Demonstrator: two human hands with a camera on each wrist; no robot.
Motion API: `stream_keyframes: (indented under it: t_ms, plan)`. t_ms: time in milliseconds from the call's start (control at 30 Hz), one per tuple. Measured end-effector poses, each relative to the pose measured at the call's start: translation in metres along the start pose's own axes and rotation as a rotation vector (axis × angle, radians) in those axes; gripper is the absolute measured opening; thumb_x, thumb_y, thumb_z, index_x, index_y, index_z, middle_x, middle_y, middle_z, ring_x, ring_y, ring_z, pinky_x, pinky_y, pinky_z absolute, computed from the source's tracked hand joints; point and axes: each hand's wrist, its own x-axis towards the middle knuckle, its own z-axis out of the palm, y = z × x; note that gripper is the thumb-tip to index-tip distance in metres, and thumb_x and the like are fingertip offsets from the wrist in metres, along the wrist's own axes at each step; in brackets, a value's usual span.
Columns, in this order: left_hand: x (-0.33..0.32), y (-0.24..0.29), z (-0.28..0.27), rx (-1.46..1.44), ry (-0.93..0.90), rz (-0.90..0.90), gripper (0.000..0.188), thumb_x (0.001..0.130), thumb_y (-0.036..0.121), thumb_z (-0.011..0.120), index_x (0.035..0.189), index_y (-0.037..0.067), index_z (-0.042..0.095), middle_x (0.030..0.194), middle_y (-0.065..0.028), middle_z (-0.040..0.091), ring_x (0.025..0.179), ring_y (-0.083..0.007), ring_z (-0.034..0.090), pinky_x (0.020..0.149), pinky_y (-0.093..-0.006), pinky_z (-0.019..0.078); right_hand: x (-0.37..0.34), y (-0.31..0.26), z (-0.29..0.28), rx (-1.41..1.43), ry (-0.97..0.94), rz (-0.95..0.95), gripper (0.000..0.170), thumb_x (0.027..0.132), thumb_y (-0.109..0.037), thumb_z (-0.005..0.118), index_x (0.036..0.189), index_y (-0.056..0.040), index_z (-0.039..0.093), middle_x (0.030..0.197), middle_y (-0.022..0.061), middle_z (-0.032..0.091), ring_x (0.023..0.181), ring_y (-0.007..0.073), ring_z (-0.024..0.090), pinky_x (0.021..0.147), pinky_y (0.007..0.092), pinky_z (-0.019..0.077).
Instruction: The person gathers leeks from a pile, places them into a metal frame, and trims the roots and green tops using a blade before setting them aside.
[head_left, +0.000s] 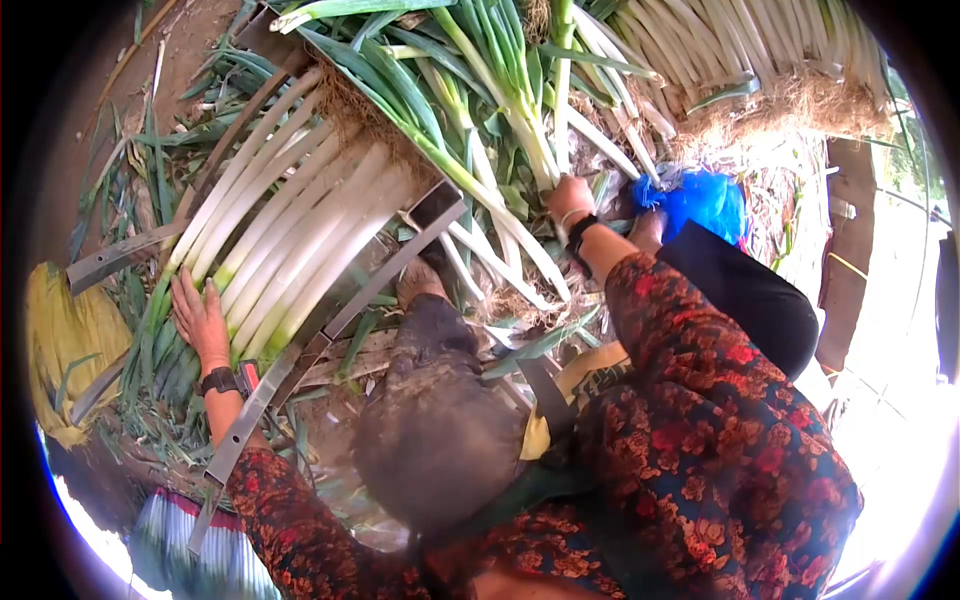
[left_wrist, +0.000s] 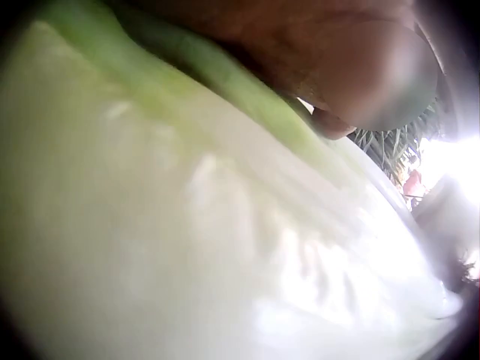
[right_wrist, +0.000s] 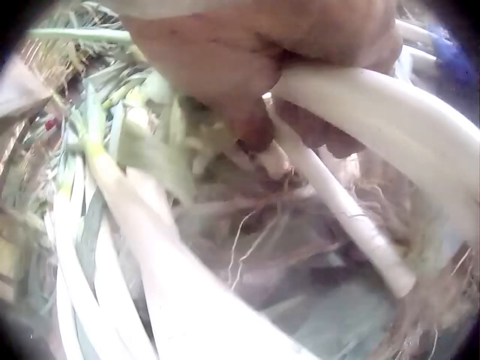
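So the left hand (head_left: 202, 318) is lying flat-ish on a row of leeks (head_left: 290, 215), right about where the smooth white shanks fade into green. Fingers look pretty straight, close together, thumb a bit off to the side, just resting on top, not wrapped round anything. The row sits inside a metal frame (head_left: 255, 412), shiny angled bars with punched holes, and the stalks are long, slightly bowed tubes ending in scruffy brown roots (head_left: 350, 110).

The right hand (head_left: 571, 198) is clamped round a leek (right_wrist: 375, 112), thumb on one side and curled fingers on the other. That one's thick, glossy and pale. Can't tell exactly how many stalks are in the grip. Loose leeks (head_left: 490, 215) lie beside it, floppy green leaves all crossed over.

Up top right there's a big pile of leeks (head_left: 720, 45), hairy roots facing the person. Crinkly blue plastic (head_left: 708, 205) is bunched near the right hand, and a wrinkled yellow sack (head_left: 70, 340) slumps far left.
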Motion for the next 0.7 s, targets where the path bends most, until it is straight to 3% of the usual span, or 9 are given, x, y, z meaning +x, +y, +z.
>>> stream_keyframes:
  t_ms: [100,167,267,367,400,433,533,633,700]
  plan:
    - [0.003,-0.01,0.009,0.034,0.025,0.026,0.061,0.098,0.051,0.039,0.15,0.02,0.029,0.154,-0.011,0.027,0.142,-0.0285,0.024,0.114,-0.0468,0.0163,0.038,0.034,0.0,-0.2,-0.035,-0.221,0.036,0.078,-0.031,0.065,0.1,-0.0025,0.068,0.093,0.0199,0.069,0.087,0.0343,0.068,0.078,0.0408,0.0546]
    - [0.003,-0.012,0.01,0.013,0.04,0.032,0.061,0.097,0.052,0.039,0.15,0.021,0.029,0.155,-0.0103,0.026,0.142,-0.0282,0.023,0.115,-0.0476,0.0146,-0.009,0.011,-0.063,0.054,0.092,-0.186,0.039,0.078,-0.03,0.065,0.104,-0.0012,0.064,0.092,0.0211,0.069,0.086,0.0346,0.067,0.077,0.0416,0.0546]
    - [0.001,-0.005,0.008,-0.015,0.021,0.01,0.062,0.097,0.053,0.038,0.15,0.022,0.028,0.156,-0.0095,0.024,0.142,-0.028,0.022,0.115,-0.0476,0.0135,-0.05,0.019,-0.083,0.328,-0.038,-0.189,0.039,0.079,-0.03,0.063,0.106,-0.0014,0.062,0.09,0.0217,0.068,0.082,0.0355,0.068,0.075,0.0438,0.0549]
    - [0.004,-0.005,0.006,-0.026,0.009,0.007,0.063,0.097,0.054,0.038,0.15,0.023,0.028,0.156,-0.0088,0.024,0.143,-0.0278,0.022,0.115,-0.0477,0.0131,-0.072,0.045,-0.009,-0.036,-0.117,-0.194,0.046,0.074,-0.033,0.07,0.109,-0.0025,0.063,0.091,0.0211,0.068,0.086,0.0367,0.067,0.08,0.0429,0.0541]
    - [0.004,-0.005,0.006,-0.032,0.002,0.006,0.063,0.097,0.054,0.038,0.15,0.023,0.028,0.156,-0.0087,0.024,0.143,-0.0278,0.022,0.115,-0.0477,0.0131,-0.096,0.034,-0.011,0.107,-0.22,-0.084,0.046,0.073,-0.035,0.073,0.107,-0.0034,0.065,0.095,0.022,0.068,0.09,0.0364,0.067,0.083,0.0424,0.0532]
    - [0.002,-0.005,0.005,-0.036,-0.005,0.002,0.063,0.097,0.054,0.038,0.15,0.023,0.028,0.156,-0.0087,0.024,0.143,-0.0278,0.022,0.115,-0.0477,0.0131,-0.099,0.045,0.02,0.033,-0.231,-0.186,0.046,0.075,-0.037,0.073,0.105,-0.0034,0.066,0.098,0.0223,0.068,0.092,0.0356,0.067,0.083,0.0419,0.0532]
    - [0.004,-0.004,0.005,-0.029,-0.008,-0.015,0.064,0.096,0.055,0.038,0.15,0.022,0.028,0.156,-0.0088,0.024,0.143,-0.0278,0.022,0.115,-0.0477,0.013,-0.092,0.048,0.074,-0.143,-0.282,-0.08,0.048,0.08,-0.042,0.069,0.108,-0.003,0.066,0.1,0.0211,0.068,0.095,0.0357,0.066,0.085,0.041,0.0529]
    - [0.004,-0.004,0.005,-0.034,-0.003,-0.012,0.064,0.096,0.055,0.038,0.15,0.022,0.028,0.156,-0.0093,0.024,0.143,-0.0277,0.021,0.115,-0.0476,0.013,-0.108,0.025,0.023,0.189,-0.138,-0.219,0.05,0.08,-0.04,0.067,0.11,-0.0001,0.061,0.1,0.0225,0.067,0.091,0.0368,0.066,0.083,0.0414,0.0527]
    - [0.003,-0.002,0.004,-0.017,-0.021,-0.018,0.065,0.096,0.057,0.037,0.15,0.022,0.028,0.156,-0.0101,0.024,0.143,-0.028,0.021,0.115,-0.0479,0.0131,-0.12,0.001,-0.003,0.35,-0.189,-0.126,0.045,0.078,-0.028,0.069,0.111,-0.0001,0.057,0.098,0.0238,0.067,0.091,0.0394,0.065,0.083,0.0435,0.0521]
